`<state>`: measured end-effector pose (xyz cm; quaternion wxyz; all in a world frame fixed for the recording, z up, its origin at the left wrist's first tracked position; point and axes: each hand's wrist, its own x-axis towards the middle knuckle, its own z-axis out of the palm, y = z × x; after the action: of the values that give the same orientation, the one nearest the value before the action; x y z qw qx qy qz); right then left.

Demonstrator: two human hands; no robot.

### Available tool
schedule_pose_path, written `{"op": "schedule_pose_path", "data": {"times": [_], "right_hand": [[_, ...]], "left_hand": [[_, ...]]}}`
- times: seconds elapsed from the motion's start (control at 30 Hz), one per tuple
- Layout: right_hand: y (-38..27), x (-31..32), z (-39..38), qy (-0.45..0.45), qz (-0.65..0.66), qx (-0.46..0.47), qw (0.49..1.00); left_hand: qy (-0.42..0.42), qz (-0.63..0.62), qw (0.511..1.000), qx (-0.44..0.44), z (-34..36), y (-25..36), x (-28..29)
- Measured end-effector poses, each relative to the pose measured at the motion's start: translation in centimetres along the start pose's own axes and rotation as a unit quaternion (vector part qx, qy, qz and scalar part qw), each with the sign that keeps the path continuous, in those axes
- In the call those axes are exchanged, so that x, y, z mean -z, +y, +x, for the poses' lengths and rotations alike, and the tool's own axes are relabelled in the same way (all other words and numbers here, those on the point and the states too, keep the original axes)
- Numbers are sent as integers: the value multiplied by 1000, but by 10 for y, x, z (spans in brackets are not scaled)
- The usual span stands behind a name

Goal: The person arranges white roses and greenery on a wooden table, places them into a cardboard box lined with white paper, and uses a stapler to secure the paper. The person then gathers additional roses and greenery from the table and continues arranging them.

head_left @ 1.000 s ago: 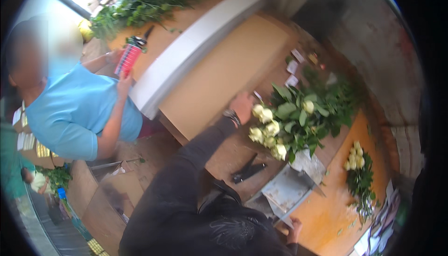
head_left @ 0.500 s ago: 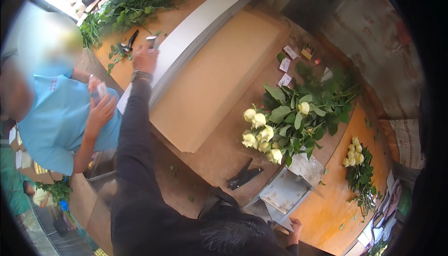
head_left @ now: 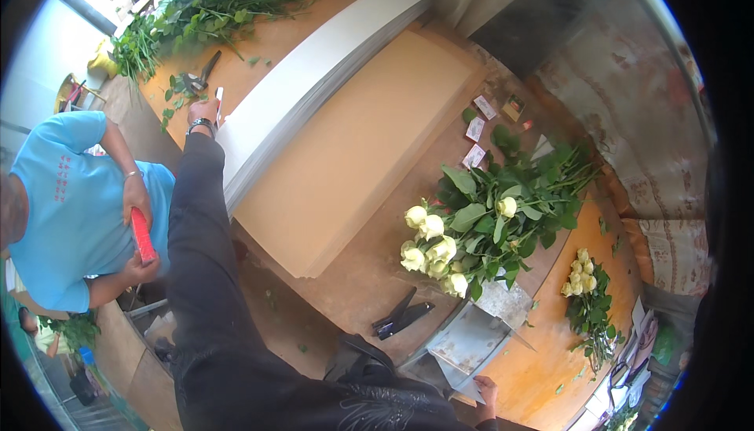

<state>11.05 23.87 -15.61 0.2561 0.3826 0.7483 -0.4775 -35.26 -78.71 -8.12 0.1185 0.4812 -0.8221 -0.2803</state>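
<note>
At far L, the co-worker (head_left: 102, 195) in blue shirt now has a thin red item (head_left: 142, 234) b/w both hands; 0.5 s ago it was a small pale one, can't tell if the same one turned. Next, the L hand (head_left: 203, 110) has shifted a bit away from the white stack (head_left: 314, 77), toward the pruner (head_left: 193, 83); so I judge the work is at this end of the stack, not at the roses. Its fingers look closed, w/ a thin pale item (head_left: 219, 99) upright at their R side, near the stack; they seem to pinch it, though contact is partly hidden. The stapler (head_left: 405, 320) lies untouched on the tabletop (head_left: 353, 289). Further R, the R hand (head_left: 487, 391) stays at the edge of the metal stand (head_left: 470, 343); can't tell how far its fingers open, or if they grip. Above it, the large rose bunch (head_left: 483, 223) lies untouched.
</note>
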Motion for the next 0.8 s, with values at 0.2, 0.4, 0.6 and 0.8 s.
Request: {"op": "schedule_pose_path", "data": {"times": [0.2,0.4,0.6,0.8], "right_hand": [[-12,-7,-14,14,4,-33,999],[-23,-9,-17,-5,60,-29,998],[-27,-14,-17,16,32,-32,999],[-35,-19,-21,26,45,-39,998]], "left_hand": [[-189,-628,704,274,14,-12,12],[-166,-677,651,302,5,-14,6],[-176,-685,655,266,4,-15,-2],[-215,-759,554,265,16,-30,-9]]}}
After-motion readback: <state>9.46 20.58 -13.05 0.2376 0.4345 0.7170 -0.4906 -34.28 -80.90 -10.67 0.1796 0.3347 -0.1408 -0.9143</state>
